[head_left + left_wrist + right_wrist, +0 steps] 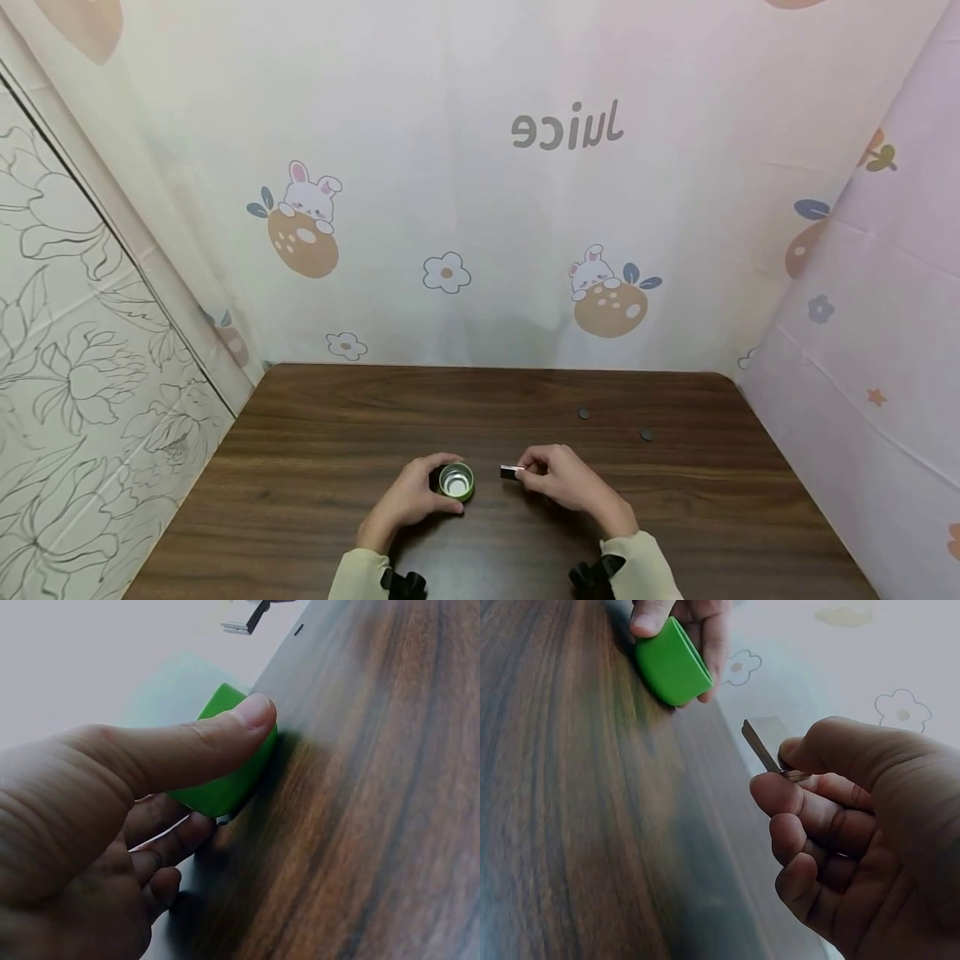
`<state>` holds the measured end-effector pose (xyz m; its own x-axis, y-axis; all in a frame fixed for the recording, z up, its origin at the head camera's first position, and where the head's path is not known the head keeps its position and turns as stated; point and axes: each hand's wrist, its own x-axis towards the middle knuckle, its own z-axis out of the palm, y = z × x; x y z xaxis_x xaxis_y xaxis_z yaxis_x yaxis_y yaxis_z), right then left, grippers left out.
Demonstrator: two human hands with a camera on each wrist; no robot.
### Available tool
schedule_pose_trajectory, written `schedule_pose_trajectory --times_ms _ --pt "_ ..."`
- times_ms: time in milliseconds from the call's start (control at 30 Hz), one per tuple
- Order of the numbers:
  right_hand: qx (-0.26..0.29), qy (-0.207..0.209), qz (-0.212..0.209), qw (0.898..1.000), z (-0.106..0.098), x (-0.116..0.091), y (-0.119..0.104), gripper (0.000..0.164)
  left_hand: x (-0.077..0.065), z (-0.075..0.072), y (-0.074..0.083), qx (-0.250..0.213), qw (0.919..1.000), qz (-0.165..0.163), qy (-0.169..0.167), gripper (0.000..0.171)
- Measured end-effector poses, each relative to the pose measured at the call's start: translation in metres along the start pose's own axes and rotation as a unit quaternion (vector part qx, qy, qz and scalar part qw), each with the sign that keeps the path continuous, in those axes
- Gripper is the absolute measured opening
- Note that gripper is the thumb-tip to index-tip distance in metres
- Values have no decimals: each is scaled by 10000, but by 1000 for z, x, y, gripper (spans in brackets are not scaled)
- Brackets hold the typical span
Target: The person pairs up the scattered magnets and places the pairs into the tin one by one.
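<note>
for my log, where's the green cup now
In the head view, the green cup is low centre, in the left hand, left of the right hand.

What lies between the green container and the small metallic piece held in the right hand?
In the head view, only bare wooden tabletop shows between the green container and the metallic piece.

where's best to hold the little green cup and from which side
Probably by the outer wall of the green cup, coming from the left, as the left hand holds it: thumb on the near side, fingers on the far side. The wall is round, so opposing sides suit a pinch, and this leaves the open top clear and the side facing the right hand free.
</note>
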<state>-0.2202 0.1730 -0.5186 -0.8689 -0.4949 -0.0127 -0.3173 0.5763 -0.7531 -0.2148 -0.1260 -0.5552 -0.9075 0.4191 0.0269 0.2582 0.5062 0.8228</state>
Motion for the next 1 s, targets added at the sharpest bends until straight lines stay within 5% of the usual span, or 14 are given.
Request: schedule_pose_trajectory --times_ms 1000 --pt "189 -110 -296 9993 20 31 -19 12 1 -2 -3 7 10000 85 -10 64"
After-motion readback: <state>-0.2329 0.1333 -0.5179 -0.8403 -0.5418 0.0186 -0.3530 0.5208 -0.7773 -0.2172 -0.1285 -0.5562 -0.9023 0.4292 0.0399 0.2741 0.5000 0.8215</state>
